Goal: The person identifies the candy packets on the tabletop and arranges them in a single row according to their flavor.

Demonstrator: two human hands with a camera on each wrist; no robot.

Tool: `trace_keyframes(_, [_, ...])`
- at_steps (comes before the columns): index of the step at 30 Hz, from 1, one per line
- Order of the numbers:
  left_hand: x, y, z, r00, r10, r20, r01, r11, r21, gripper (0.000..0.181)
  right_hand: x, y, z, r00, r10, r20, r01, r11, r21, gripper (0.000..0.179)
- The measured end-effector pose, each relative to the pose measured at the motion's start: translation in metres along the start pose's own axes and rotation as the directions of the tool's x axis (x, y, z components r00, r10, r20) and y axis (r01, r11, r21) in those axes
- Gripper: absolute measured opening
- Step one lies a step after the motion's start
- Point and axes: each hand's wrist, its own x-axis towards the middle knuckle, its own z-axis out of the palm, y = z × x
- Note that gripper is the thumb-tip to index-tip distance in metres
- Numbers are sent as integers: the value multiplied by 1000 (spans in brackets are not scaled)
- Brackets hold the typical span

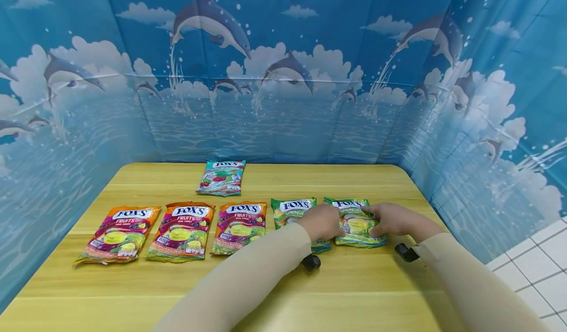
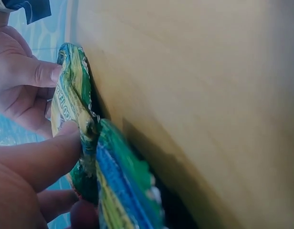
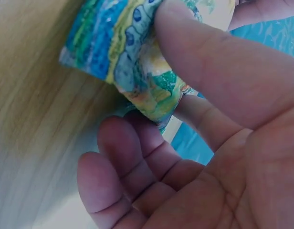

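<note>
The rightmost green Fox's candy bag [image 1: 356,223] lies face up on the table, with both hands at its sides. My left hand [image 1: 325,222] pinches its left edge; in the left wrist view the thumb [image 2: 47,155] is on the front and other fingers curl at the edge. My right hand [image 1: 394,219] holds the right edge, its thumb [image 3: 204,57] on the face and fingers at the side in the right wrist view. Another green candy bag [image 1: 294,205] lies just left, partly hidden by my left hand and sleeve.
Three purple-and-orange candy bags [image 1: 181,232] continue the row leftward on the wooden table [image 1: 354,292]. A teal candy bag [image 1: 221,178] lies farther back. A dolphin-print curtain [image 1: 274,125] hangs behind and beside the table; white tiles [image 1: 540,268] show at the right.
</note>
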Motion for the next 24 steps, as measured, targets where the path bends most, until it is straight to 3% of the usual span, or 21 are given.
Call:
trace_keyframes(10, [2,0,0,1000,-7,18,6,999,37,29,4,-9,0,999,28,33,-25,995,-98,81])
trace_keyframes(24, [2,4,-1,1000,-17,26,16,999,47,29,3,-8,-1,998,34,56,-31,998,-60,83])
